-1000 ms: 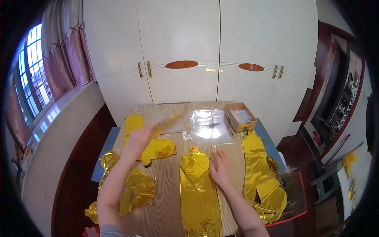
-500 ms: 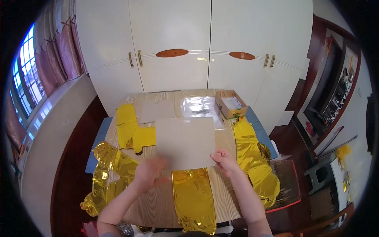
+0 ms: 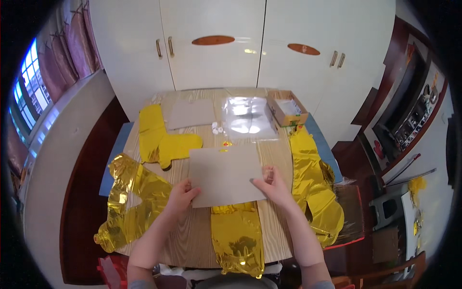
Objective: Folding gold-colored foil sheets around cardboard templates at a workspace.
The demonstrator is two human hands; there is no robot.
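My left hand (image 3: 183, 195) and my right hand (image 3: 273, 185) grip the two side edges of a grey cardboard sheet (image 3: 226, 176), thumbs on its face. A small slot shows near the sheet's far edge. Beneath its near edge, a flat gold foil balloon (image 3: 237, 236) runs toward me, its far part covered by the sheet. Left of my left hand lies a crumpled gold foil balloon (image 3: 137, 200). Beyond that is a flat L-shaped gold balloon (image 3: 159, 139). To the right of my right hand another gold foil balloon (image 3: 315, 183) stretches along the table.
Farther back on the wood-patterned table (image 3: 185, 241) lie a second grey cardboard sheet (image 3: 192, 114), clear plastic bags (image 3: 248, 118) and small white pieces (image 3: 216, 128). An open cardboard box (image 3: 287, 108) stands at the back right. White cabinets (image 3: 211, 67) rise behind the table.
My left hand, blurred and off the sheet before, now grips its left edge. The sheet has tilted flatter, and my right hand has shifted along its right edge. The view has tipped downward.
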